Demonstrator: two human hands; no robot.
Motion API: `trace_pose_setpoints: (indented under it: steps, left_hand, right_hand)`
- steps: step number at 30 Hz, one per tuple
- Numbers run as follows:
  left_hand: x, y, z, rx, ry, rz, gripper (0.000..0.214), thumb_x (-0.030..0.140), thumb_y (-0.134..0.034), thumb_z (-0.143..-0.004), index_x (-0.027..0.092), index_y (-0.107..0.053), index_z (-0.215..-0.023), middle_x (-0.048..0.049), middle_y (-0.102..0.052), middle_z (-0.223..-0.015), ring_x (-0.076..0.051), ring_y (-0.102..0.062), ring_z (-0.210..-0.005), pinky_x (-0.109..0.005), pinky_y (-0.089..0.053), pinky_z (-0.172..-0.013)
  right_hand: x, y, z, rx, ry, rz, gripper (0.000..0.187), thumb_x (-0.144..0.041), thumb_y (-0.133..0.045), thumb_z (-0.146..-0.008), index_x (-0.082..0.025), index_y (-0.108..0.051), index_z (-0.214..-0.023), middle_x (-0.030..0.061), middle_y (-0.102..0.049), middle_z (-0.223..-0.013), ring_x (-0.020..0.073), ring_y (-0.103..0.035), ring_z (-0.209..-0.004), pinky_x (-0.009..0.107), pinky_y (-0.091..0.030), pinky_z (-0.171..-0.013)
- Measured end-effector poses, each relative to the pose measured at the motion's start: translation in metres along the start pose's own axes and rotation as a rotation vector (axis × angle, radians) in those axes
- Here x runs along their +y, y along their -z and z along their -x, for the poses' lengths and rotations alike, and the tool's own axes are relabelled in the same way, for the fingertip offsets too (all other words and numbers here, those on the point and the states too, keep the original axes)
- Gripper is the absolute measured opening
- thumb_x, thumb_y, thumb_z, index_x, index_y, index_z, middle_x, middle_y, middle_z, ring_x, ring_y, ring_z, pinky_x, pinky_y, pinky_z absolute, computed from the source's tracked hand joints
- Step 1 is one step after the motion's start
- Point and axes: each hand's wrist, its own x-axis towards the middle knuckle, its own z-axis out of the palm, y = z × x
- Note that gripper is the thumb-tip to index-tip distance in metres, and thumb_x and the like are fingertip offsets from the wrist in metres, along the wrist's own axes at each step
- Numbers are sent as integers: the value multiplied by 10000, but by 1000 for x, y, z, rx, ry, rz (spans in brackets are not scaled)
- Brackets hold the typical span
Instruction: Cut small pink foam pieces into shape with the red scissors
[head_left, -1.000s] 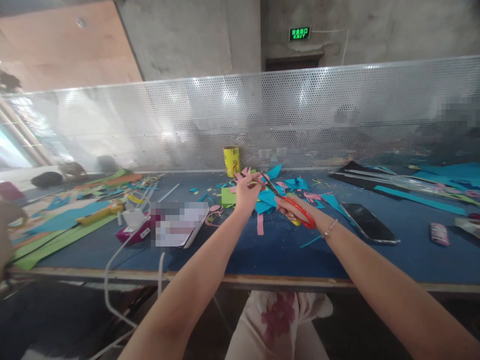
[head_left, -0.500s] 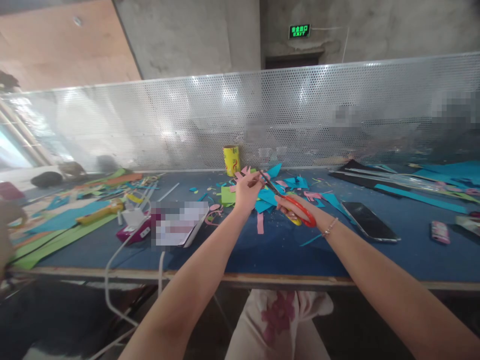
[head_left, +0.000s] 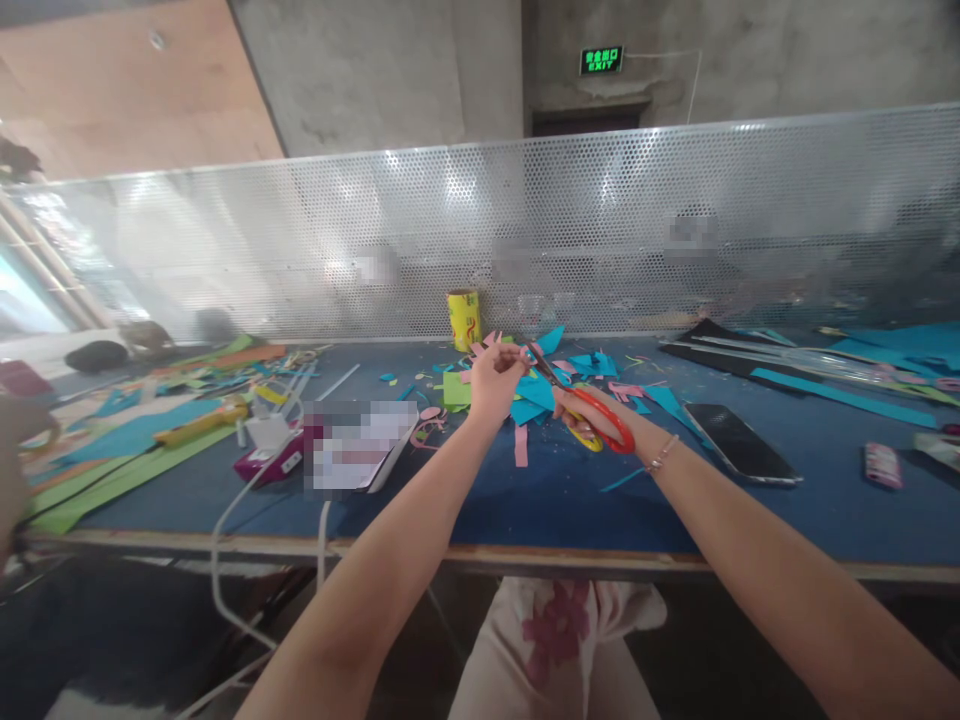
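My right hand [head_left: 585, 413] grips red-handled scissors [head_left: 594, 408], their blades pointing up and left toward my left hand. My left hand [head_left: 493, 380] is closed in a pinch on a small pink paper piece [head_left: 525, 354] held at the blade tips, above the blue table [head_left: 555, 495]. Under both hands lies a heap of teal, pink and green paper scraps [head_left: 536, 392]. A pink paper strip [head_left: 520, 447] lies flat just in front of the heap.
A yellow can [head_left: 464, 320] stands at the perforated metal screen [head_left: 675, 220]. A black phone [head_left: 737, 444] lies right of my right wrist. A charger block, cables and a blurred box [head_left: 352, 447] sit left. Long green and teal sheets [head_left: 120, 455] cover the left end.
The scissors and my hands have barely shifted; the blade tips have drawn slightly closer to the pink piece in my left fingers.
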Motion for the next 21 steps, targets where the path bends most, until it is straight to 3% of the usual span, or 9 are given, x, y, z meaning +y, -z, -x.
trace_pose_setpoints:
  steps: [21]
  left_hand:
    - [-5, 2, -2, -3, -49, -85, 83, 139, -597, -644, 165, -582, -721, 2, -607, -661, -98, -566, -595, -241, -463, -602]
  right_hand:
    - [-4, -1, 1, 47, -43, 96, 364, -480, -549, -783, -141, -534, -653, -27, -452, -460, 42, -346, -342, 188, -281, -338]
